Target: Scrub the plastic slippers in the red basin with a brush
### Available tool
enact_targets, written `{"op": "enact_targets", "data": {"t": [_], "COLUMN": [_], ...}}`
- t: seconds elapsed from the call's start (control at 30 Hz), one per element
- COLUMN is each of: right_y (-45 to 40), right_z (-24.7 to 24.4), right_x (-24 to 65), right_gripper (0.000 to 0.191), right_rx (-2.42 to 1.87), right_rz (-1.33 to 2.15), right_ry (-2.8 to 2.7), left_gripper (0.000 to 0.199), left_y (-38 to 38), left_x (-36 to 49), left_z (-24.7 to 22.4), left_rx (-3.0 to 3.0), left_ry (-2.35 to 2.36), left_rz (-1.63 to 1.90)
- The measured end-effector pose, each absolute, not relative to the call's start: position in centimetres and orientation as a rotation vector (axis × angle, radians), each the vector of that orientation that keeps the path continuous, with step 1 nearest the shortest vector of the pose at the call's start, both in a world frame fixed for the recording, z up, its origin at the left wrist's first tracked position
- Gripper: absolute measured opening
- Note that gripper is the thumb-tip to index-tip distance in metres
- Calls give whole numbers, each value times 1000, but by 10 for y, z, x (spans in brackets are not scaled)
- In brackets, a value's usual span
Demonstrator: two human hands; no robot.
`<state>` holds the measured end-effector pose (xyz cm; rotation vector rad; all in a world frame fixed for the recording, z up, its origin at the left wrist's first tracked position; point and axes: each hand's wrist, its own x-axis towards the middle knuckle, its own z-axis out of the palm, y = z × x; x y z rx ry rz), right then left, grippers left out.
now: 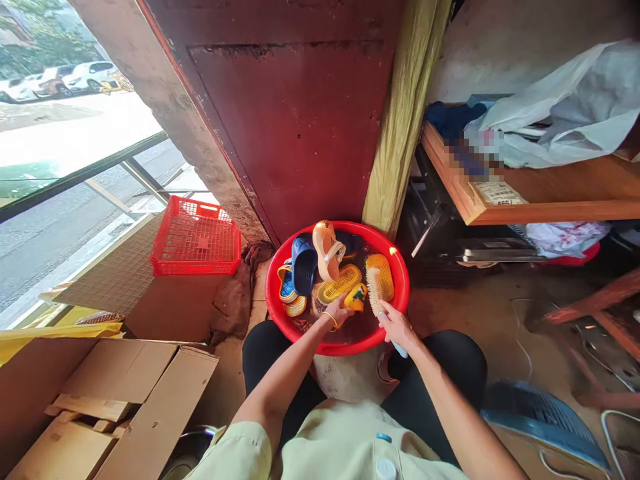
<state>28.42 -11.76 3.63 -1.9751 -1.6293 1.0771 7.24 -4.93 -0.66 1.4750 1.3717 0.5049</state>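
Between my knees stands a round red basin (345, 349) holding dark water and several shoes. My left hand (339, 311) grips a yellow slipper (355, 297) with a dark green pattern, low over the basin. In my right hand (396, 325) is a scrub brush (375, 291) with pale bristles and a light blue handle; its head is just right of the yellow slipper. A beige shoe (326, 253) leans at the back beside a dark blue clog (303, 265). Another yellow shoe (381, 275) lies at the right, and a small blue and yellow sandal (287, 283) at the left.
A red plastic crate (196, 240) stands left of the basin, with cardboard boxes (120, 373) nearer me. Behind is a dark red door (295, 113). A wooden table (545, 212) with plastic bags is at the right, above a blue fan (545, 423) on the floor.
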Motion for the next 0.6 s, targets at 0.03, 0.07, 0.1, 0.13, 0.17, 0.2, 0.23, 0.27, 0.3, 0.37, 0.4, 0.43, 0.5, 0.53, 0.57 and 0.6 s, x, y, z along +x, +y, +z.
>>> {"op": "enact_targets", "data": {"t": [0.03,0.07,0.1,0.13,0.17,0.2,0.23,0.27,0.3,0.37,0.4,0.43,0.5,0.53,0.57,0.6], "right_y": [-120,-123,-127,-130,-131,-131,-129,-124,-118,-101,-93,-88,-85,-88,-93,-98], "right_z": [36,35,35,36,37,38,41,44,48,55,58,60,61,60,58,55], "right_x": [279,273,267,259,253,247,244,243,243,249,253,254,251,246,240,234], "right_gripper": [58,57,55,54,53,52,53,53,53,53,53,53,53,54,54,55], "right_rx": [-1968,-1938,-1891,-1842,-1810,-1809,-1839,-1898,-1974,-2111,-2148,-2160,-2104,-2046,-1983,-1927], "right_rz": [1061,1007,926,833,745,674,620,577,540,503,503,505,520,528,531,529], "right_ry": [-1629,-1657,-1714,-1798,-1896,-1995,-2084,-2149,-2179,-2153,-2124,-2100,-2115,-2159,-2216,-2270], "left_gripper": [69,63,60,58,57,57,57,58,61,68,71,71,68,65,60,56], "left_y": [-46,-43,-42,-41,-41,-42,-43,-45,-47,-52,-55,-58,-62,-64,-65,-65], "left_x": [69,65,63,61,60,59,59,60,60,60,60,59,57,56,55,54], "left_z": [-4,-1,1,2,3,3,3,3,2,2,2,1,1,1,1,1], "left_rx": [1432,1395,1351,1298,1231,1154,1076,1006,954,890,857,822,765,743,724,704], "left_ry": [1328,1290,1254,1217,1180,1140,1097,1056,1023,988,979,974,971,975,980,984], "left_rz": [524,547,577,614,666,727,789,845,886,920,927,935,951,958,965,970]}}
